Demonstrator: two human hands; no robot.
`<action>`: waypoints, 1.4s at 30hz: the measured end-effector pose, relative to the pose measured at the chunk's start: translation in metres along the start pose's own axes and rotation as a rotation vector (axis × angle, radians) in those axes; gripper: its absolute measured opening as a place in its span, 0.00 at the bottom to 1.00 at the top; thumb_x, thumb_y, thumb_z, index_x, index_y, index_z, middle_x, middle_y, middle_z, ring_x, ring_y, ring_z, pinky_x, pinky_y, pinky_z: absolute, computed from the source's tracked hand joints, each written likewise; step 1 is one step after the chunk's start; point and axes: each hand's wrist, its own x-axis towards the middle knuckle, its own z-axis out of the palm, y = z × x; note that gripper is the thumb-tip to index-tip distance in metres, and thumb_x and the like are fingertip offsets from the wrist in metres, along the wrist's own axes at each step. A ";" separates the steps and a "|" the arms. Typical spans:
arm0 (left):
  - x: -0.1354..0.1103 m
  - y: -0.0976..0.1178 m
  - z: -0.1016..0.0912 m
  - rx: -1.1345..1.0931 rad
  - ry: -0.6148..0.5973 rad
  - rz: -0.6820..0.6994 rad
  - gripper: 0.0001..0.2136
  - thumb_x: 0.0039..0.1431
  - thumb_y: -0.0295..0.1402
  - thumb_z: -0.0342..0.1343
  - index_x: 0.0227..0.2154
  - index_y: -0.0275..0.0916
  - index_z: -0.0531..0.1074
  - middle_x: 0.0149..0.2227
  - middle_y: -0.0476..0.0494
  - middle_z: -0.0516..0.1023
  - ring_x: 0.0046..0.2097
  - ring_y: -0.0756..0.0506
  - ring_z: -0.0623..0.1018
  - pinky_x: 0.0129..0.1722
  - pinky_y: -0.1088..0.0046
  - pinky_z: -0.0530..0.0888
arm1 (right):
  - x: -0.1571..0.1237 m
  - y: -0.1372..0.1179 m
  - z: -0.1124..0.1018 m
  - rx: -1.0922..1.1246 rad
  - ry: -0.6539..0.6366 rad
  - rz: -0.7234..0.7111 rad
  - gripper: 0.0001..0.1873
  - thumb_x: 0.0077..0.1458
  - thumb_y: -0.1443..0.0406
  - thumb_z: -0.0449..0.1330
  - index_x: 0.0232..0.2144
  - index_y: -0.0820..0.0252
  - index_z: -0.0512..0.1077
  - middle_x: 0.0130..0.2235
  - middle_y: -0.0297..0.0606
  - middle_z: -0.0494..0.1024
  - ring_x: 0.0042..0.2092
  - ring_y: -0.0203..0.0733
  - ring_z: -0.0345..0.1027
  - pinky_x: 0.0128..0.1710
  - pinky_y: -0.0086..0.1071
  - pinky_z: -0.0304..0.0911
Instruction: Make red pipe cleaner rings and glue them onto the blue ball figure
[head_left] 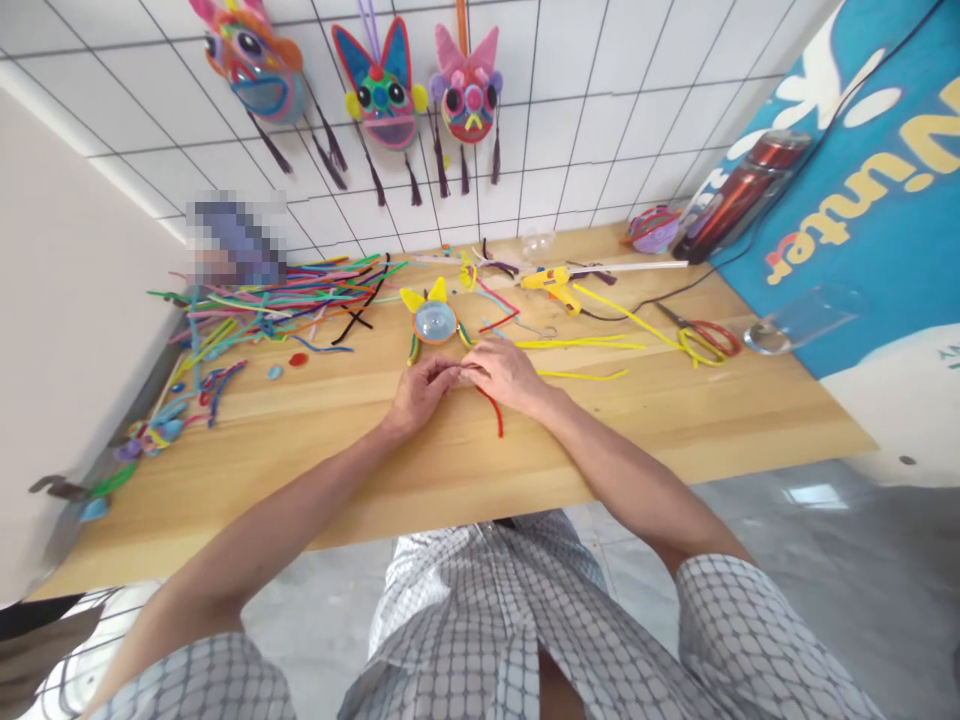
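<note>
1. From my end, I see a thin red stem [496, 414] on the wooden table [330, 400], its free end curving nearer me.
2. My right hand [510, 378] pinches its upper part; my left hand [424, 392] meets it there, grip hidden, so I can't tell.
3. Just beyond lies a clear, rounded ornament [435, 323], orange-rimmed, yellow-eared.

Noted red on short pipe cleaner [493, 405], yellow ears [437, 291] and orange rim [435, 342] on toy [435, 321], yellow on glue gun [551, 279], black grid on white wall [637, 50], grey-and-white check on shirt [465, 600].
</note>
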 end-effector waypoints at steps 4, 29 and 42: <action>-0.002 0.001 -0.010 0.008 -0.048 0.001 0.15 0.58 0.47 0.67 0.34 0.38 0.81 0.27 0.50 0.79 0.27 0.50 0.73 0.31 0.73 0.71 | 0.000 0.017 -0.027 -0.105 0.058 0.272 0.09 0.69 0.61 0.66 0.46 0.56 0.84 0.51 0.46 0.87 0.53 0.52 0.79 0.56 0.42 0.70; -0.015 -0.010 -0.035 -0.029 -0.150 0.089 0.11 0.66 0.42 0.62 0.32 0.41 0.80 0.30 0.47 0.83 0.33 0.47 0.78 0.37 0.73 0.76 | -0.006 0.204 -0.106 -0.353 0.206 0.555 0.14 0.59 0.63 0.60 0.45 0.57 0.80 0.47 0.52 0.85 0.48 0.57 0.75 0.54 0.49 0.70; -0.016 -0.009 -0.035 -0.002 -0.159 0.086 0.09 0.67 0.40 0.62 0.33 0.42 0.82 0.29 0.48 0.83 0.31 0.47 0.79 0.34 0.74 0.76 | 0.076 0.250 -0.098 -0.276 0.147 0.498 0.17 0.64 0.63 0.59 0.52 0.60 0.79 0.54 0.53 0.85 0.53 0.57 0.75 0.58 0.49 0.70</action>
